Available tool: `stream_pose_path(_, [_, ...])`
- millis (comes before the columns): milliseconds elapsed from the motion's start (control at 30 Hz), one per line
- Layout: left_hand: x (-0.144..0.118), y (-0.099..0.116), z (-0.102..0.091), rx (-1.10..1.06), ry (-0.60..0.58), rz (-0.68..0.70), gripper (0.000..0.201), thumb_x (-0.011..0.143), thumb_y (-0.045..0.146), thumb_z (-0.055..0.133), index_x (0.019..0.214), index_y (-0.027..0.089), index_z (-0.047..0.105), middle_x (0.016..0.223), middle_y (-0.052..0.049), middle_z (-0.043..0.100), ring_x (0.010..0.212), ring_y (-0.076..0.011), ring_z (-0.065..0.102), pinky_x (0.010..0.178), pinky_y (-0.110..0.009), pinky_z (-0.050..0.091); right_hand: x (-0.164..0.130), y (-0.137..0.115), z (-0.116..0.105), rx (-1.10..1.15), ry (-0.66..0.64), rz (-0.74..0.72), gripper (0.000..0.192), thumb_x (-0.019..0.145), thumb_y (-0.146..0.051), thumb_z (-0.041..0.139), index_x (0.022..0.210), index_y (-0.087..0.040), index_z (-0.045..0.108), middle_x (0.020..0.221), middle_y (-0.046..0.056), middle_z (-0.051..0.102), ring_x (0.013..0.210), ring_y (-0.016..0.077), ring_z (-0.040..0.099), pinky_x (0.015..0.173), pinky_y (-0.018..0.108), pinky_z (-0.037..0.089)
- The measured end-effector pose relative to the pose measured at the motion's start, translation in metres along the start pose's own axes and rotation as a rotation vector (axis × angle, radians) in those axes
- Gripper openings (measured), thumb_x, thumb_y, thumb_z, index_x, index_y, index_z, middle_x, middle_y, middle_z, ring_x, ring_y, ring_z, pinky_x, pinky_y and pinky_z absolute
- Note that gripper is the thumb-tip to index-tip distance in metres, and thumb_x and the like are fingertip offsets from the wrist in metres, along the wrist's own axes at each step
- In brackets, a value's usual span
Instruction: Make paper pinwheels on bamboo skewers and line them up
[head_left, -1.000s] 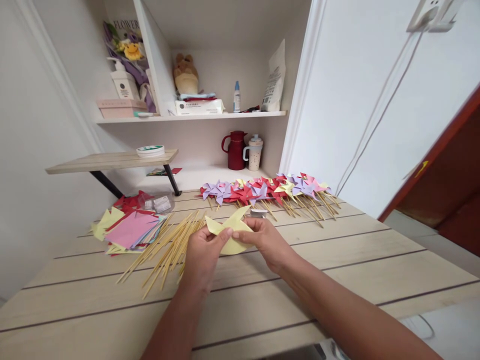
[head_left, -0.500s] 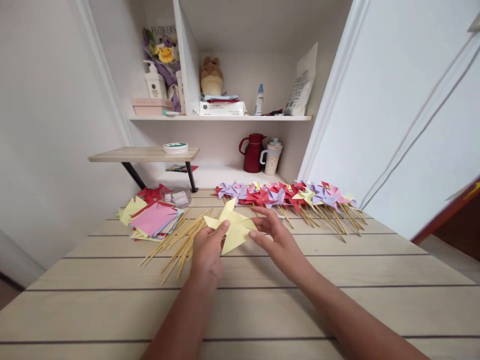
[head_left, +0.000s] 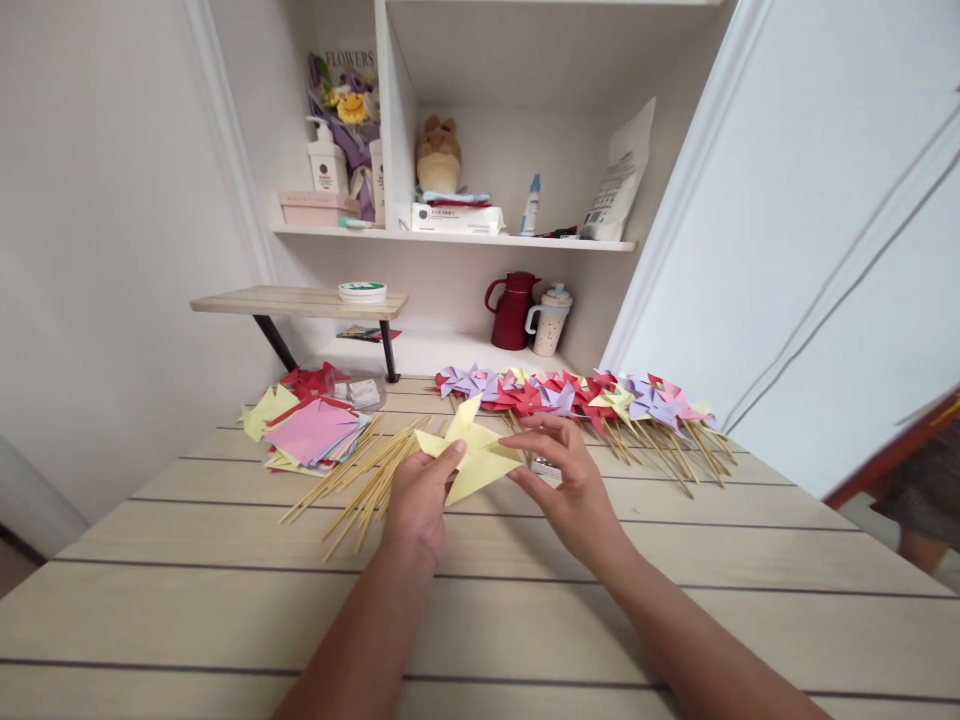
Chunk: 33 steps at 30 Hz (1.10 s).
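- In the head view, the left hand (head_left: 416, 505) is clamping a yellow paper pinwheel (head_left: 472, 455), its thumb pressing on the folded middle.
- The right hand (head_left: 574, 490) is holding its thumb and fingers apart around the pinwheel's right-hand point; whether they are touching the paper, I cannot tell.
- The yellow pinwheel is facing upward above the wooden table (head_left: 480, 635), between the two hands.
- Thin wooden sticks (head_left: 360, 490) are lying loosely just left of the left hand.
- Beyond them, a stack of coloured paper (head_left: 311, 430) is resting near a clear plastic box (head_left: 364, 393).
- A row of pinwheels on sticks (head_left: 559, 397) is lying behind the hands, showing red, purple, pink and yellow.
- A small object (head_left: 545, 466) is sitting partly hidden behind the right hand.
- Farther back, a dark red jug (head_left: 514, 312) is standing beside a speckled cup (head_left: 550, 325).
- At the right edge, part of another person (head_left: 930, 490) is showing.
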<state>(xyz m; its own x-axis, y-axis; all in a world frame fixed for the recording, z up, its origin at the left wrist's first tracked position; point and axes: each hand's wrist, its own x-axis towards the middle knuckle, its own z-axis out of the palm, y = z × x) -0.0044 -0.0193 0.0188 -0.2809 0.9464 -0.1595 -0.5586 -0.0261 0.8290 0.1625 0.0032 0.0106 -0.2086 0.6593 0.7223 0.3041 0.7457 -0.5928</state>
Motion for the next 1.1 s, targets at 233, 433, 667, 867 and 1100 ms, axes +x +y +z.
stream_pose_path(233, [-0.0027, -0.0005, -0.0001, 0.039, -0.109, -0.006, 0.032, 0.06, 0.028, 0.089, 0.084, 0.011, 0.077, 0.079, -0.011, 0.078, 0.072, -0.0217, 0.074, 0.073, -0.031, 0.058, 0.0019, -0.0028, -0.0011, 0.09, 0.005, 0.023, 0.01, 0.088, -0.034, 0.069, 0.092, -0.032, 0.078, 0.125, 0.007, 0.053, 0.117, 0.0264, 0.055, 0.105, 0.05, 0.047])
stream_pose_path(433, [-0.0034, -0.0026, 0.0005, 0.071, -0.148, -0.013, 0.034, 0.059, 0.031, 0.089, 0.085, 0.011, 0.078, 0.08, -0.012, 0.078, 0.07, -0.0187, 0.072, 0.07, -0.027, 0.056, 0.002, -0.0021, -0.0005, 0.113, -0.012, 0.06, 0.01, 0.088, -0.037, 0.07, 0.088, -0.032, 0.078, 0.125, 0.007, 0.055, 0.119, 0.0275, 0.055, 0.104, 0.051, 0.047])
stream_pose_path(667, [-0.0037, -0.0041, 0.0007, 0.105, -0.144, 0.007, 0.035, 0.061, 0.032, 0.088, 0.086, 0.011, 0.078, 0.082, -0.011, 0.078, 0.072, -0.0165, 0.07, 0.069, -0.025, 0.053, 0.0012, -0.0004, -0.0002, 0.123, -0.056, 0.108, 0.01, 0.089, -0.035, 0.069, 0.087, -0.03, 0.077, 0.126, 0.006, 0.055, 0.123, 0.0266, 0.053, 0.105, 0.048, 0.045])
stream_pose_path(867, [-0.0041, -0.005, 0.0011, 0.137, -0.146, 0.024, 0.037, 0.064, 0.033, 0.086, 0.092, 0.01, 0.078, 0.085, -0.011, 0.078, 0.076, -0.0184, 0.071, 0.073, -0.026, 0.053, 0.0017, -0.0013, -0.0011, 0.124, -0.086, 0.137, 0.011, 0.089, -0.036, 0.068, 0.085, -0.028, 0.075, 0.125, 0.007, 0.055, 0.124, 0.0269, 0.052, 0.104, 0.046, 0.045])
stream_pose_path(1100, [-0.0027, -0.0081, -0.0012, 0.202, -0.146, 0.024, 0.043, 0.062, 0.035, 0.088, 0.095, 0.011, 0.078, 0.09, -0.013, 0.079, 0.076, -0.0212, 0.072, 0.072, -0.03, 0.054, 0.0033, -0.0024, -0.0025, 0.087, -0.137, 0.21, 0.014, 0.087, -0.035, 0.068, 0.079, -0.024, 0.072, 0.123, 0.008, 0.053, 0.123, 0.0274, 0.051, 0.104, 0.046, 0.043])
